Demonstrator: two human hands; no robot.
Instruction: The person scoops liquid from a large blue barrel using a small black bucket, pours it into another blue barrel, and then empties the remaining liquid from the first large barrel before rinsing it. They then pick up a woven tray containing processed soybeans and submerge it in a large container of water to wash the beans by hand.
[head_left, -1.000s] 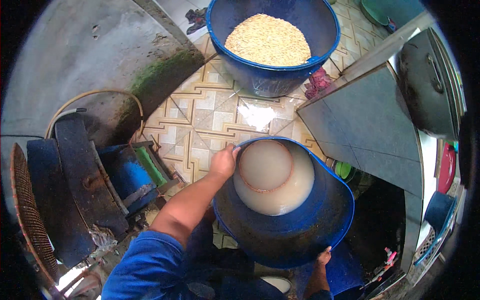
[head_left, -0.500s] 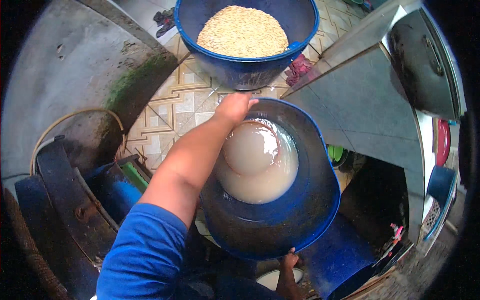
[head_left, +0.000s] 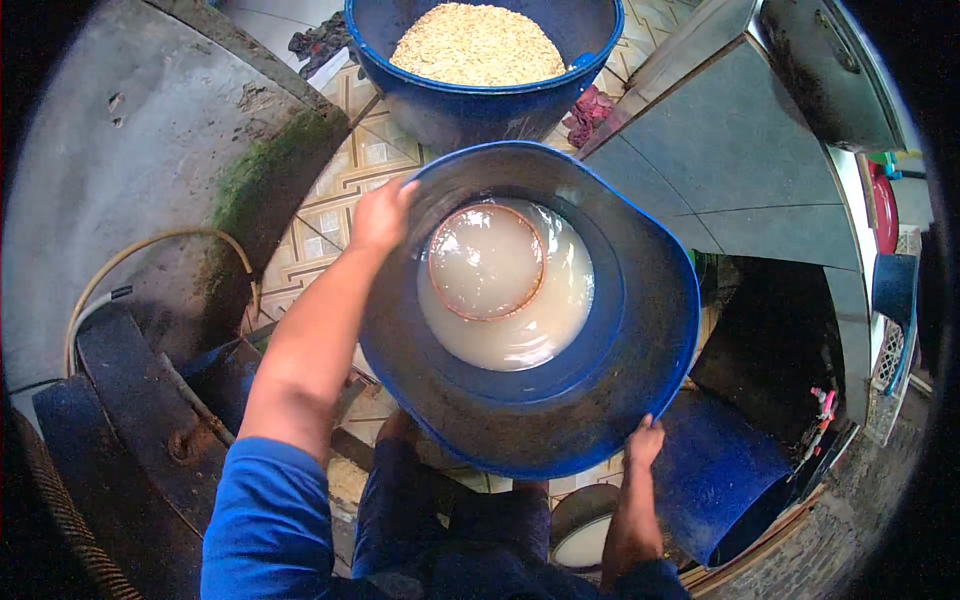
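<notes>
A big blue plastic tub with a bent, uneven rim takes up the middle. My left hand is closed on its rim at the upper left. At the lower right, my right hand pinches the same rim. Inside the tub is cloudy whitish liquid. A round thing with a thin brown rim sits in that liquid, level with its surface; whether it is a bowl or a basket I cannot tell.
Beyond stands another blue tub, holding a heap of pale beans or grains. A concrete wall with a hose flanks the left, a grey tiled counter the right. Low down are a blue drum and a bucket of whitish liquid.
Both hands have moved the tub slightly, its rim turning and spreading to the right. My left hand has gone left, my right hand right and farther away. The brown-rimmed round thing has shifted left.
</notes>
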